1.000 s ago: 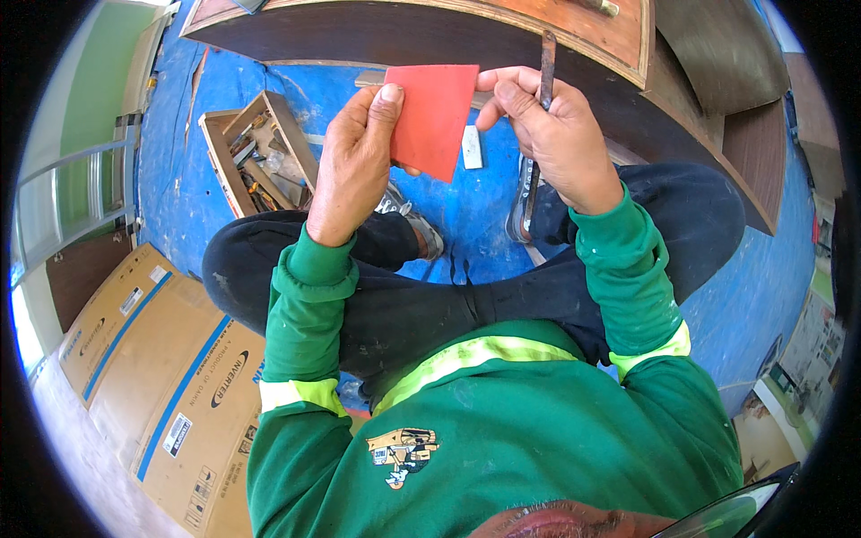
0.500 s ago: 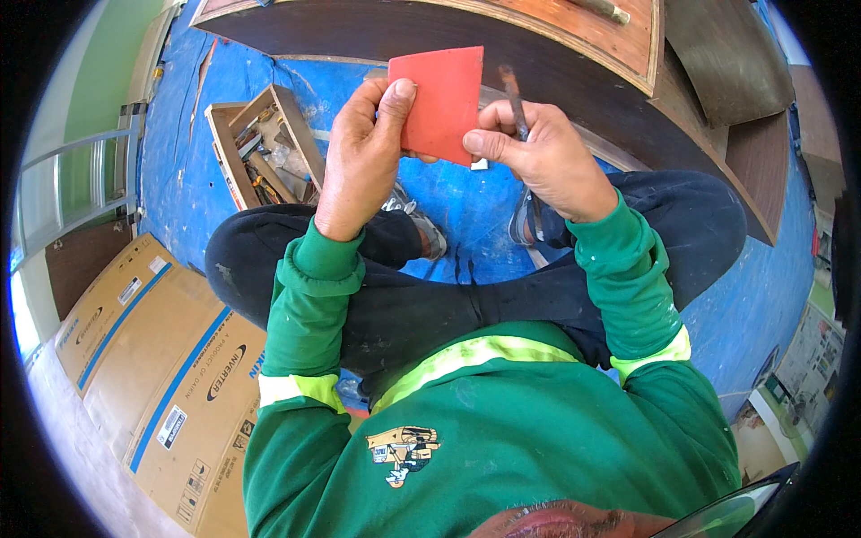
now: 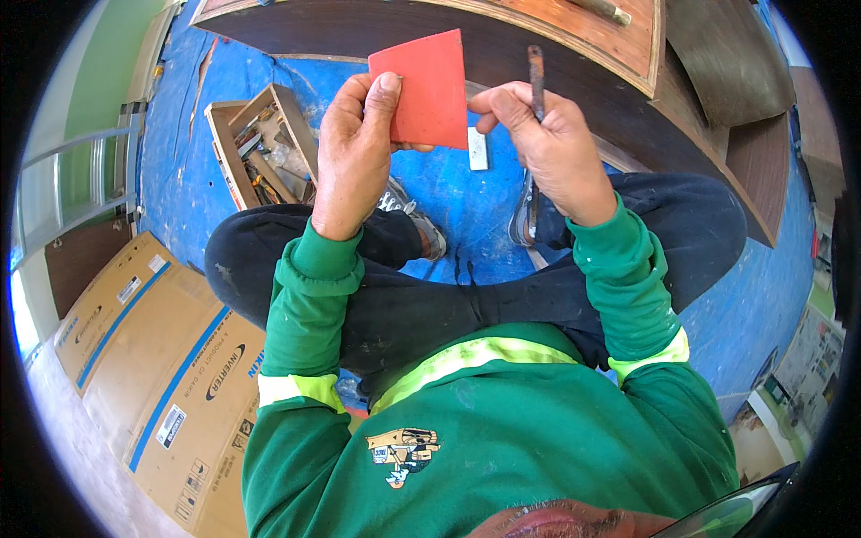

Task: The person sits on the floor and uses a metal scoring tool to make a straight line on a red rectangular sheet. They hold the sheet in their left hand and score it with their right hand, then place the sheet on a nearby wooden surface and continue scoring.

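A thin red square-cornered sheet (image 3: 420,94) is pinched by its left edge in my left hand (image 3: 350,148), thumb on the near face and fingers behind. My right hand (image 3: 560,152) grips a narrow, rusty, dark metal strip-like tool (image 3: 536,76); the fist hides its middle, and its exact kind is unclear. The tool's upper end sticks up past the knuckles, while the lower part shows below the hand. My right fingertips are close beside the sheet's right edge; whether they touch it I cannot tell.
A small white block (image 3: 478,154) lies on the blue floor sheeting (image 3: 457,193) between my feet. At left stands a wooden toolbox (image 3: 309,134) full of tools. A dark wooden cabinet (image 3: 404,27) spans the far side. Cardboard (image 3: 170,341) lies at the lower left.
The red sheet has shifted slightly left and farther away. My right hand has drawn back from its right edge, and the tool has turned more upright. More of the white block shows.
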`<action>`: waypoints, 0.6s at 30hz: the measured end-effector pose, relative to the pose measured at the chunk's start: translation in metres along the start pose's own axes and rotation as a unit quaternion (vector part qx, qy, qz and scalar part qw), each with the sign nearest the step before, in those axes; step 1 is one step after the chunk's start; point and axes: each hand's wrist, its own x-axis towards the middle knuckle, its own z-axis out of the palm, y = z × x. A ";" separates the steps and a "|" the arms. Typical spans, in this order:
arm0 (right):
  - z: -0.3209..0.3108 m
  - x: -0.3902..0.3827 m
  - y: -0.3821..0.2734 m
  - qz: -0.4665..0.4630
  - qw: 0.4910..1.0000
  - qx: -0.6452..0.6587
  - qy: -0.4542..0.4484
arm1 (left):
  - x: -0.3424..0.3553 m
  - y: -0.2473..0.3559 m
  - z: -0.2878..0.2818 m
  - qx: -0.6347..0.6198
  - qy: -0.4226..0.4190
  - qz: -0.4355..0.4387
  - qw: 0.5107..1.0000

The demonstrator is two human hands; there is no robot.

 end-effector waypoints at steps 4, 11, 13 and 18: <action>0.005 0.004 0.020 -0.074 0.992 -0.098 -0.006 | -0.004 -0.001 0.007 0.024 -0.013 0.008 1.000; -0.007 0.000 0.015 -0.071 0.980 -0.187 -0.019 | 0.002 -0.005 -0.004 0.027 -0.013 0.012 0.999; -0.005 0.001 0.025 -0.098 0.984 -0.149 -0.021 | 0.002 -0.001 -0.002 0.029 -0.004 0.014 0.999; 0.001 -0.005 0.012 -0.017 0.992 -0.108 -0.066 | 0.000 0.001 -0.001 0.017 0.006 0.020 1.000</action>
